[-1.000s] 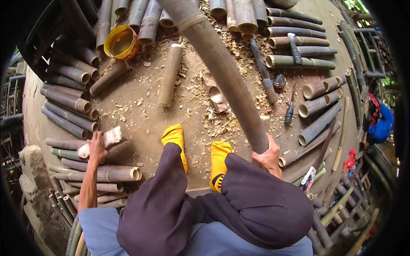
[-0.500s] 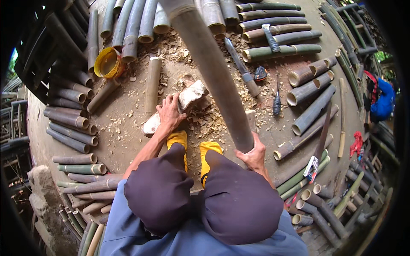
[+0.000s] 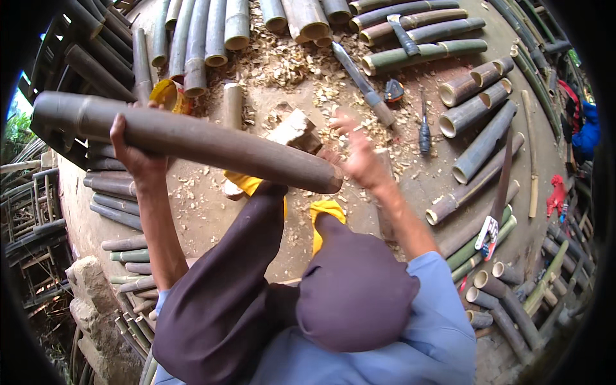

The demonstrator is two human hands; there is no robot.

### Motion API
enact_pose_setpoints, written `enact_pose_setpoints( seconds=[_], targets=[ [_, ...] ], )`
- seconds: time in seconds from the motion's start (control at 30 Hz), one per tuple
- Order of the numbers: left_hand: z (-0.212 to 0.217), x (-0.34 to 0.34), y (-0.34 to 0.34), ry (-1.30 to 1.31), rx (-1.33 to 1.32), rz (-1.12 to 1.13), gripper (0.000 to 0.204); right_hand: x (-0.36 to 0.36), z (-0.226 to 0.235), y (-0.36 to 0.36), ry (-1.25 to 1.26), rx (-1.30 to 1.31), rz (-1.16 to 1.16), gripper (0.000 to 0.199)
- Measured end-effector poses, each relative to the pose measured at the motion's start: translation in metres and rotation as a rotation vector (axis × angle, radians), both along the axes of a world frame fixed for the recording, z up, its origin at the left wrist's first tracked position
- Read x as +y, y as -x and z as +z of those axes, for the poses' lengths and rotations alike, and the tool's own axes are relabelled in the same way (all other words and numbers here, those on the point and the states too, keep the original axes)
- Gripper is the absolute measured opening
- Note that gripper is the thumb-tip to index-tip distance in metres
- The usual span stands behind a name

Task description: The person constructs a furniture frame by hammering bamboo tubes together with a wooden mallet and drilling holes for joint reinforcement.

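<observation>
The ground (image 3: 212, 212) is bare dirt strewn with chips, ringed by cut bamboo lengths (image 3: 475, 138) lying well beyond the fingers on every side. The pole (image 3: 192, 138), the biggest thing in hand, is off the ground and runs nearly level across the view, its long axis going from the far left, past the left fingers, down slightly to a cut end that hangs just above the knees. The left hand (image 3: 138, 157) grips it near the left third, fingers (image 3: 117, 125) wrapped over the top and pressed to the bark, so the longer part reaches to the right of them. The right hand (image 3: 359, 157) is apart from the pole, just right of the cut end and a little beyond it, fingers spread and blurred, holding nothing. The left hand alone carries the pole; the right is the nearer to its free end. A pale wood block (image 3: 294, 128) lies on the ground just left of the right fingers. A knife (image 3: 366, 86) and a screwdriver (image 3: 424, 128) lie farther out, beyond the right fingers
</observation>
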State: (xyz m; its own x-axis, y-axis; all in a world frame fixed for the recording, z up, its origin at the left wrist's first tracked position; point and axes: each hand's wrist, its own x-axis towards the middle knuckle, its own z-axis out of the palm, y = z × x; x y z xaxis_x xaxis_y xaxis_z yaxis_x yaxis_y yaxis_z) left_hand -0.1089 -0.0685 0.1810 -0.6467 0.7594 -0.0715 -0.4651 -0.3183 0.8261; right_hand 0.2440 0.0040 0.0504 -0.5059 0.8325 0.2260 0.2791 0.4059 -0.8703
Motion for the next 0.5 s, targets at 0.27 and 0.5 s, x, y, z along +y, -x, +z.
enact_pose_setpoints(
  seconds=[0.27,0.5],
  targets=[
    [-0.065,-0.038,0.038,-0.020,-0.069,0.238,0.043,0.110,-0.116,-0.065,-0.181,-0.864,-0.280,0.065],
    [-0.084,-0.035,0.038,0.045,0.138,0.470,0.051,0.105,-0.098,-0.022,0.123,-0.605,-0.323,0.070]
  ],
)
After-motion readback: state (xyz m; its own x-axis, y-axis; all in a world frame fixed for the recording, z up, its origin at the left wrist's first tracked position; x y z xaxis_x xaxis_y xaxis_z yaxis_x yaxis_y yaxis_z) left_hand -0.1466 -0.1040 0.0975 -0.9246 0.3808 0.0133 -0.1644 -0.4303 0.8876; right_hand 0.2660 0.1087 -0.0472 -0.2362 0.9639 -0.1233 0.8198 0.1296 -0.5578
